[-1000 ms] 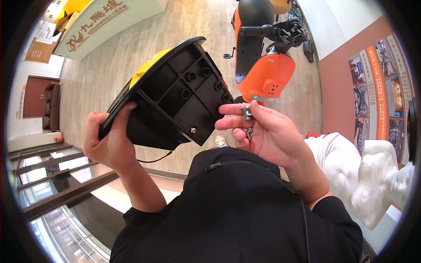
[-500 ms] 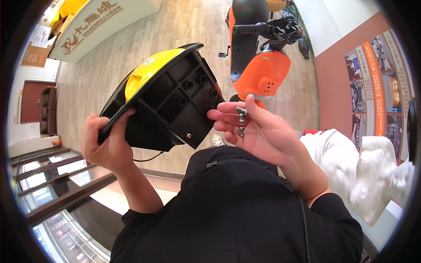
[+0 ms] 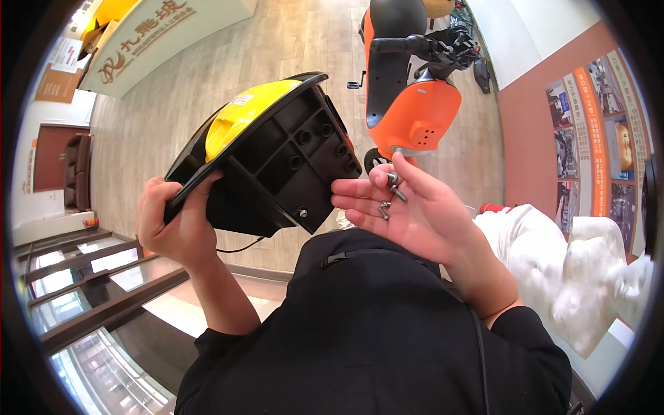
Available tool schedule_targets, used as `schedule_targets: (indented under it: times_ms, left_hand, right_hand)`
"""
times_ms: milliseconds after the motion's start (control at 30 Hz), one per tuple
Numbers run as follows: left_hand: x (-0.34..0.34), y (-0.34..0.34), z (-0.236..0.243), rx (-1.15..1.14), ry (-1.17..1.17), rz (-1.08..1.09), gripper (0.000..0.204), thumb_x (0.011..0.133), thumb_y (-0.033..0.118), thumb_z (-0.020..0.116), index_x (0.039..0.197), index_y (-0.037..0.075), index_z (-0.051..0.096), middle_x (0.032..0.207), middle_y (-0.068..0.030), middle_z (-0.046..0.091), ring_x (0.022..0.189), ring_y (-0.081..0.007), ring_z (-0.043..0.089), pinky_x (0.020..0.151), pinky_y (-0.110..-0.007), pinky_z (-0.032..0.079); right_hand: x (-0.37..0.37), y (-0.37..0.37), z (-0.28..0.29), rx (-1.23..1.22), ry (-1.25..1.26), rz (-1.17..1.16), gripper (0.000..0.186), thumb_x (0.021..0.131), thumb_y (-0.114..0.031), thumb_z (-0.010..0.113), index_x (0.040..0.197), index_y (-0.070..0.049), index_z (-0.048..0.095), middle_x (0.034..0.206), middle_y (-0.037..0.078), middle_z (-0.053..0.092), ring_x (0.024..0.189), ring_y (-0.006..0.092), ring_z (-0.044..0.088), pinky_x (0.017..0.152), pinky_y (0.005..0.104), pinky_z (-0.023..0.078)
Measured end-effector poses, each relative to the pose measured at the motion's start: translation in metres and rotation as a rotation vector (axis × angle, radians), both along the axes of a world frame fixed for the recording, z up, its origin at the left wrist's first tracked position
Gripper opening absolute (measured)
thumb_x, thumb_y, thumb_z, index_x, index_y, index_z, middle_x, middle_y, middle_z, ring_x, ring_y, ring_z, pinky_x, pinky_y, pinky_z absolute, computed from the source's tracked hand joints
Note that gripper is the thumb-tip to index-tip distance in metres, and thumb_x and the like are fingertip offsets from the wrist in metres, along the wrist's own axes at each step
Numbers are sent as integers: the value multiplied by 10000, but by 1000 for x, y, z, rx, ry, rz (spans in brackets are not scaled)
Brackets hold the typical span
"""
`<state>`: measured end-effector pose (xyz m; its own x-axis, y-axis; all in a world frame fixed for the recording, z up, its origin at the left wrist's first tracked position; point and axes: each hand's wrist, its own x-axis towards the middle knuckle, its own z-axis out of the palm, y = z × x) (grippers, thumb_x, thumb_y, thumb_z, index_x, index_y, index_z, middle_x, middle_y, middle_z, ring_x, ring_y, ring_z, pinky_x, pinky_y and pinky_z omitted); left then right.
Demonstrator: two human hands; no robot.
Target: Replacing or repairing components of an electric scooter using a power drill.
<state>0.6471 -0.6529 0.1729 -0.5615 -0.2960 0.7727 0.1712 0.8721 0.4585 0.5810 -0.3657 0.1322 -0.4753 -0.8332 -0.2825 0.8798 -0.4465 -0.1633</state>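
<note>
My left hand point(image 3: 181, 225) grips the rim of a black plastic basket point(image 3: 259, 187) that has a yellow panel point(image 3: 242, 114), thumb on the near face and fingers wrapped beneath. The basket is tilted, its underside with round sockets and ribs facing me, and a small metal bolt point(image 3: 303, 213) sits near its lower corner. Palm up beside it, my right hand point(image 3: 425, 214) cradles several loose silver bolts point(image 3: 393, 187). One bolt lies by the curled index finger near the thumb; the other fingers stretch out toward the basket's right edge, with a small gap.
An orange scooter point(image 3: 422, 114) with a black seat and handlebar stands on the wooden floor ahead; its front shows a small plate with holes. White plastic wrapping point(image 3: 588, 277) is bunched at my right. A thin black cable point(image 3: 238, 247) hangs below the basket. Glass railing lies at left.
The basket and my left hand have shifted slightly right. In my right hand the index finger has curled and the bolts have moved in the palm.
</note>
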Motion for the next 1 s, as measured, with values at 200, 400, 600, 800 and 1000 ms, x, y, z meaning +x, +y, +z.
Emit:
schedule_targets:
  times_ms: [200,400,600,800,1000]
  left_hand:
    - [2,-5,-3,94,-23,16,336,642,-36,878,653,36,550,629,14,416,612,-102,354,567,-238,257]
    - [3,-9,-5,54,-12,-7,350,639,-29,884,650,39,540,630,12,403,629,-125,356,588,-257,278]
    - [7,-25,-16,69,15,-73,330,654,-16,877,672,38,552,642,4,431,644,-133,367,614,-285,290]
    - [6,-34,-22,76,63,-248,300,697,48,864,708,43,564,655,3,447,650,-129,397,873,-403,435]
    - [3,-27,-17,22,106,-227,354,626,20,877,689,36,530,617,3,420,595,-136,359,705,-315,356]
  right_hand:
    - [4,6,2,-60,127,5,144,905,53,427,972,-55,496,1422,251,473,1351,345,471,1153,469,382]
    - [7,10,-1,-1,206,-4,240,864,165,446,927,-65,464,1398,246,497,1360,338,471,1151,451,393]
    - [5,22,3,87,276,-23,230,924,149,446,886,-77,429,1375,266,515,1362,370,470,1153,450,400]
    - [0,30,5,143,369,-29,233,929,152,411,888,-77,421,1449,303,437,1406,412,400,1162,461,385]
    - [-1,33,7,-51,184,-38,296,747,197,340,864,-61,426,1509,353,326,1468,433,276,1209,507,286]
